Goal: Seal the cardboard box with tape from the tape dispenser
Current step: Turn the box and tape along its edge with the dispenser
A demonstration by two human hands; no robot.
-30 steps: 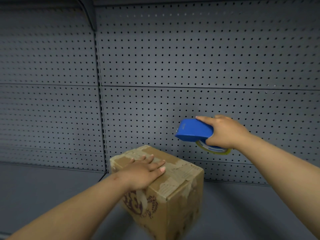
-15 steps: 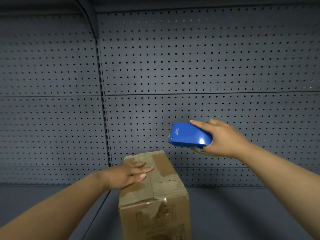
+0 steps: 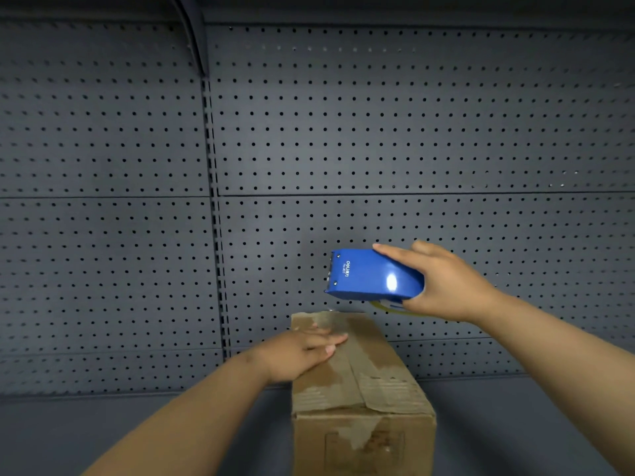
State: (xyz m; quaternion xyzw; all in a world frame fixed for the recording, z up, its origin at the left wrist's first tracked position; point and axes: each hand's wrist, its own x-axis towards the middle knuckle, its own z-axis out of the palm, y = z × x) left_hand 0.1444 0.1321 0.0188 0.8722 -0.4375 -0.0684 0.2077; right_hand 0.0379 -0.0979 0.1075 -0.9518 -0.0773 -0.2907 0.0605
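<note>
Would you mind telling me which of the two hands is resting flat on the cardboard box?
The left hand lies palm-down on the box top. The right hand is in the air above it, gripping the blue tape dispenser.

The right hand (image 3: 446, 286) covers the rear of the dispenser (image 3: 371, 274), and only a thin yellowish arc of the tape roll (image 3: 385, 306) shows beneath it. The box (image 3: 364, 389) is cut off by the bottom edge, its left top flap partly hidden under the blurred left hand (image 3: 302, 352). The print on the box front is too blurred to read.
</note>
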